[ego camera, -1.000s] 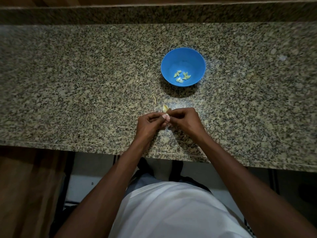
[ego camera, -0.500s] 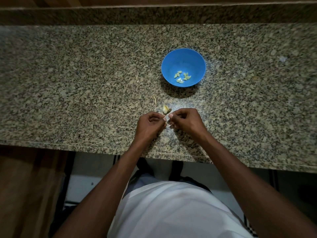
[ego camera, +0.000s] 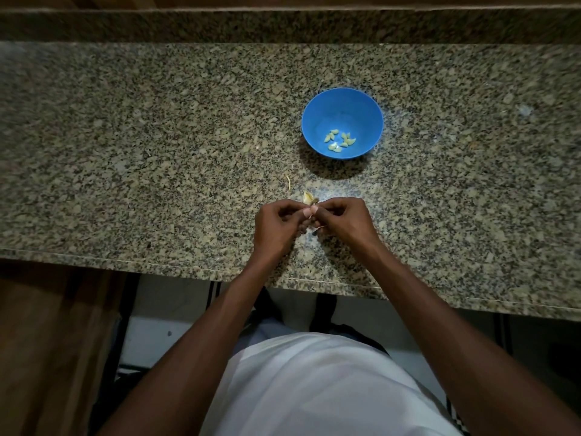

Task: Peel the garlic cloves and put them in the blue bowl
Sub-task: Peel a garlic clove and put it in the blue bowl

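Your left hand (ego camera: pixel 276 225) and right hand (ego camera: pixel 341 220) meet fingertip to fingertip low over the granite countertop (ego camera: pixel 141 171), both with fingers curled and pinching a garlic clove (ego camera: pixel 311 220) that is almost wholly hidden between them, only a pale scrap of its skin showing below your thumbs. Just beyond your knuckles an unpeeled garlic piece (ego camera: pixel 308 197) lies on the stone, with a thin sliver of peel (ego camera: pixel 288 181) near it to the left. The blue bowl (ego camera: pixel 361 103) stands farther back, well apart from your hands, holding several peeled cloves (ego camera: pixel 339 140) clustered on its floor.
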Tool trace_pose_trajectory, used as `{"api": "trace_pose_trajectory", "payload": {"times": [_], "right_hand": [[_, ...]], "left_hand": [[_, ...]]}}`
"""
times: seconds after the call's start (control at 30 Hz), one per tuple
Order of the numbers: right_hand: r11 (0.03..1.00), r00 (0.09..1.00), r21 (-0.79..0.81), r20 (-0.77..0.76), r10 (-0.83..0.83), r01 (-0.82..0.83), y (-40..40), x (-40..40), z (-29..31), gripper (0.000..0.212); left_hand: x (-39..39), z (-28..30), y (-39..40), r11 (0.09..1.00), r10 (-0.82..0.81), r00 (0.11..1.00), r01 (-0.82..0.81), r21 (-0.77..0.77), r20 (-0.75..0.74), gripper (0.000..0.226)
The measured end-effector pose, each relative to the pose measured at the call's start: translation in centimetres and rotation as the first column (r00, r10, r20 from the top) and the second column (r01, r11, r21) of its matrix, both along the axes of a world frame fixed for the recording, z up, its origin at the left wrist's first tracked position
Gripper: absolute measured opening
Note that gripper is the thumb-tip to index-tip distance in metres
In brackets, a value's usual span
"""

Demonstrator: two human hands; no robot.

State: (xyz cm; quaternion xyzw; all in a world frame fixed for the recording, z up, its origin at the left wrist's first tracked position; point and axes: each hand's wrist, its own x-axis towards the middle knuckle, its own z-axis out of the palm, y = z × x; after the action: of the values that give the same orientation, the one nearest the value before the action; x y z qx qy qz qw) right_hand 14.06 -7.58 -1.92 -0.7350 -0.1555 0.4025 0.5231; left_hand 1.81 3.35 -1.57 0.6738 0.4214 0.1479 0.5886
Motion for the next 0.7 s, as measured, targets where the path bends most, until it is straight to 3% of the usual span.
{"api": "trace_pose_trajectory", "payload": {"times": [0.2,0.37,0.53,0.7], "right_hand": [[0.999,0.999,0.032,-0.041,-0.027,0.028,0.0,-0.4,0.0,0.019],[1.0,1.0,0.015,0.01,-0.009,0.009,-0.1,-0.7,-0.5,0.018],[0.999,0.999,0.036,0.041,0.006,-0.007,0.4,-0.5,0.0,0.015],[1.0,0.998,0.019,0.059,0.014,-0.015,0.5,-0.4,0.4,0.015]], "left_hand": [[0.4,0.1,-0.3,1.0,0.019,1.0,-0.019,-0.002,-0.024,0.025],[0.6,0.1,0.5,0.981,-0.146,0.979,0.162,0.109,-0.14,0.021],[0.3,0.7,1.1,0.935,-0.328,0.938,0.34,0.104,-0.114,0.02],[0.3,0.9,0.5,0.903,-0.357,0.916,0.388,0.184,-0.183,0.024]]}}
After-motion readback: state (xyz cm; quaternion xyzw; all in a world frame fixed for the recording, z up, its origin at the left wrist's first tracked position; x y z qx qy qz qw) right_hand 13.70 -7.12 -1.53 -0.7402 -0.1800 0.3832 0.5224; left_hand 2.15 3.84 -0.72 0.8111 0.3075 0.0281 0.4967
